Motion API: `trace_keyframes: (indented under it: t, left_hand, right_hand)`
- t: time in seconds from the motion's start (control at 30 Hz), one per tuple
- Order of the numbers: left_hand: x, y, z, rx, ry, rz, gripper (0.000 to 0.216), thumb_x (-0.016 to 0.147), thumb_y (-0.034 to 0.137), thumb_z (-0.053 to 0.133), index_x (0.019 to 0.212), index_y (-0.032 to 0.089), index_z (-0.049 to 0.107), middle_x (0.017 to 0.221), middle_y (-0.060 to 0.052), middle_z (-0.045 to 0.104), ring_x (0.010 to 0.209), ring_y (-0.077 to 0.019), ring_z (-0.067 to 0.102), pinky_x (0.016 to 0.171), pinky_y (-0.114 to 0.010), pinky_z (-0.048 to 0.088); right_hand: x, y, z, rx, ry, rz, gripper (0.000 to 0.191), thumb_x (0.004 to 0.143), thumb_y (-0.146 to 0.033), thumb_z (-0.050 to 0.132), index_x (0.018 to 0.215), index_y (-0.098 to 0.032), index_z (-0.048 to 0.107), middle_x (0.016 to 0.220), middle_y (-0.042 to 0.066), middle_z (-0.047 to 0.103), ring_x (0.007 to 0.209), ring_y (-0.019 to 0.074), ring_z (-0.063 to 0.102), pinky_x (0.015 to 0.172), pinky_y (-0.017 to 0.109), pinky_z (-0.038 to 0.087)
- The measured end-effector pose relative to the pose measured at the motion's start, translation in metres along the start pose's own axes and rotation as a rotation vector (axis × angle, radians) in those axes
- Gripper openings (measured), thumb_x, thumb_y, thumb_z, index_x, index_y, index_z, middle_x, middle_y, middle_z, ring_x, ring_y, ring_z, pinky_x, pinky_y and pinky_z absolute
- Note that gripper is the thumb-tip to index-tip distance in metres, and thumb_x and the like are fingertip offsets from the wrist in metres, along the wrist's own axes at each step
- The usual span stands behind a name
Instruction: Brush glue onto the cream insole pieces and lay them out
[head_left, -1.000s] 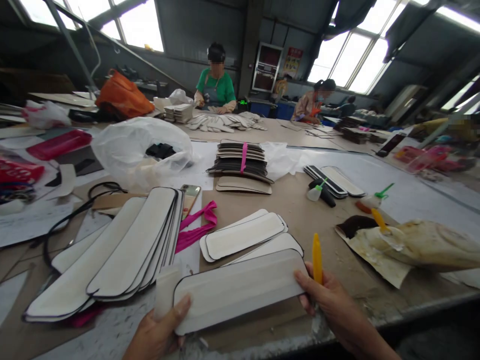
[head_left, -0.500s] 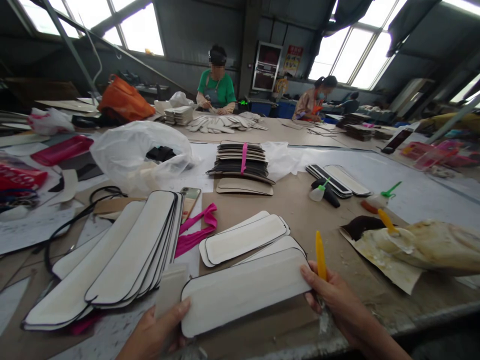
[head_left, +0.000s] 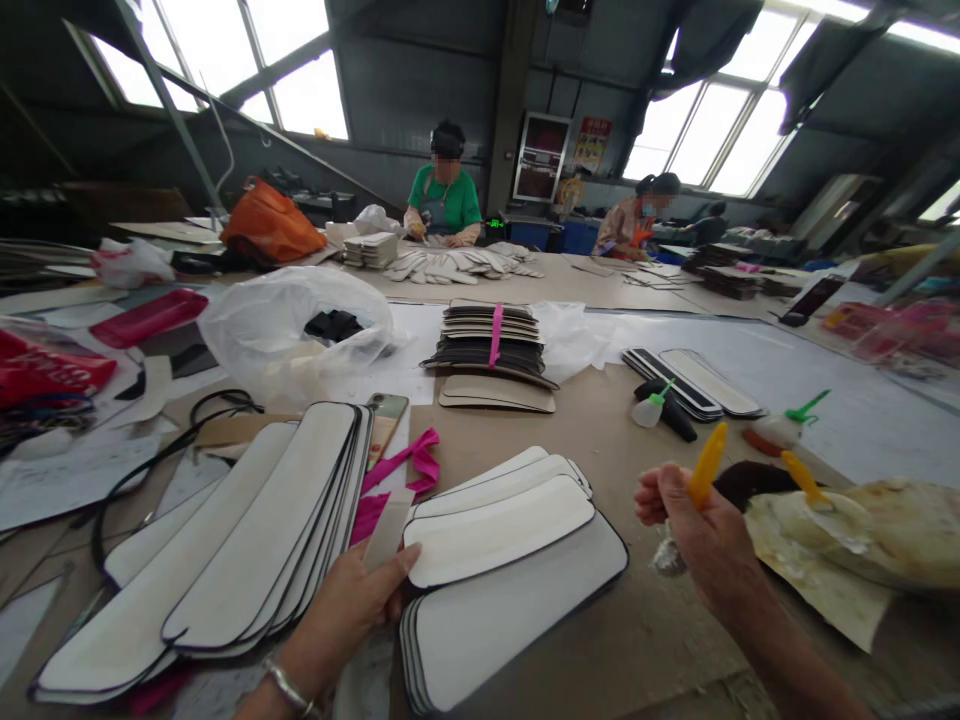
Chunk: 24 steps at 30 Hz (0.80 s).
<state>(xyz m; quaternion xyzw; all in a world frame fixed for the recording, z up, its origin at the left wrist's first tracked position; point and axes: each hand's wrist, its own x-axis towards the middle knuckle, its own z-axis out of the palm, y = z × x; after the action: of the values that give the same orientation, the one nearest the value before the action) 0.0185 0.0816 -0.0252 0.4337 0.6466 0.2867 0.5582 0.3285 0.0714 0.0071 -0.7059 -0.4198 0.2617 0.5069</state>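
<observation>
My left hand (head_left: 364,590) grips the left end of a white, dark-edged rounded panel (head_left: 502,528) with its thumb on top. A thin pale flat piece (head_left: 390,525) also sticks up from that hand. The panel overlaps similar white panels (head_left: 487,482) behind it and a stack of white panels (head_left: 517,630) in front. My right hand (head_left: 697,520) is closed round a yellow-handled tool (head_left: 709,465), off to the right of the panels. The tool's lower end, below the fist, looks coated with whitish stuff.
On the left lies a fanned stack of white panels (head_left: 262,540) beside a pink strap (head_left: 409,465) and a phone (head_left: 386,425). Farther back is a banded bundle (head_left: 491,345). Small bottles (head_left: 651,405) and a smeared bag (head_left: 862,530) are at right. Two co-workers (head_left: 446,195) work beyond.
My right hand has let go of the panel and moved right and up with the yellow-handled tool. My left hand has moved up and right. The view has tilted up slightly.
</observation>
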Motion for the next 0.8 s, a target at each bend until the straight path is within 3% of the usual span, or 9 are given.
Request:
trace_keyframes:
  t: [0.17, 0.27, 0.4, 0.47, 0.57, 0.67, 0.8]
  left_hand:
    - [-0.007, -0.016, -0.007, 0.015, 0.095, -0.039, 0.035, 0.066, 0.049, 0.052, 0.048, 0.020, 0.049, 0.032, 0.007, 0.040, 0.035, -0.0087, 0.033, 0.040, -0.021, 0.024]
    - [-0.022, -0.025, -0.005, 0.013, 0.143, -0.045, 0.038, 0.062, 0.053, 0.055, 0.046, 0.020, 0.046, 0.030, 0.008, 0.037, 0.034, -0.0084, 0.032, 0.040, -0.022, 0.026]
    - [-0.040, -0.038, 0.008, 0.041, 0.130, -0.028, 0.037, 0.059, 0.056, 0.055, 0.054, 0.020, 0.049, 0.035, 0.005, 0.047, 0.031, -0.0109, 0.036, 0.037, -0.024, 0.029]
    - [-0.044, -0.041, 0.013, 0.060, 0.140, 0.017, 0.032, 0.058, 0.048, 0.059, 0.067, 0.018, 0.055, 0.047, 0.001, 0.058, 0.041, -0.0167, 0.050, 0.042, -0.027, 0.037]
    - [-0.047, -0.040, 0.016, 0.105, 0.168, 0.060, 0.035, 0.060, 0.040, 0.059, 0.085, 0.016, 0.057, 0.072, -0.004, 0.068, 0.070, -0.0232, 0.061, 0.062, -0.029, 0.046]
    - [-0.045, -0.036, 0.016, 0.151, 0.076, 0.029, 0.034, 0.064, 0.042, 0.057, 0.086, 0.016, 0.059, 0.078, -0.005, 0.068, 0.076, -0.0241, 0.061, 0.067, -0.030, 0.045]
    - [-0.040, -0.038, 0.016, 0.056, -0.058, 0.050, 0.029, 0.064, 0.038, 0.057, 0.078, 0.013, 0.060, 0.070, -0.004, 0.065, 0.066, -0.0201, 0.057, 0.059, -0.027, 0.043]
  right_hand:
    - [-0.019, -0.005, -0.008, -0.094, -0.042, -0.031, 0.051, 0.080, -0.061, 0.030, 0.079, -0.019, 0.058, 0.071, 0.005, 0.063, 0.066, 0.0168, 0.057, 0.060, 0.028, 0.044]
    - [-0.028, -0.005, -0.005, -0.113, -0.075, 0.034, 0.049, 0.078, -0.062, 0.031, 0.076, -0.020, 0.056, 0.064, 0.001, 0.058, 0.053, 0.0134, 0.051, 0.049, 0.025, 0.040]
    - [-0.046, -0.006, 0.008, -0.081, -0.243, 0.110, 0.046, 0.076, -0.063, 0.034, 0.071, -0.021, 0.052, 0.048, -0.006, 0.043, 0.039, 0.0103, 0.042, 0.039, 0.023, 0.034]
    - [-0.058, -0.007, 0.016, -0.114, -0.336, 0.093, 0.045, 0.075, -0.063, 0.037, 0.069, -0.021, 0.052, 0.047, -0.006, 0.044, 0.040, 0.0110, 0.046, 0.043, 0.024, 0.038]
    - [-0.072, -0.010, 0.025, -0.102, -0.436, 0.076, 0.044, 0.074, -0.062, 0.039, 0.071, -0.020, 0.054, 0.055, -0.004, 0.050, 0.044, 0.0122, 0.051, 0.047, 0.025, 0.043]
    - [-0.076, -0.011, 0.025, -0.069, -0.447, 0.054, 0.042, 0.074, -0.060, 0.043, 0.070, -0.020, 0.055, 0.058, -0.002, 0.051, 0.046, 0.0124, 0.051, 0.045, 0.025, 0.043]
    - [-0.075, -0.009, 0.013, -0.062, -0.311, 0.059, 0.041, 0.074, -0.058, 0.044, 0.065, -0.020, 0.057, 0.048, -0.003, 0.047, 0.043, 0.0115, 0.046, 0.042, 0.023, 0.040]
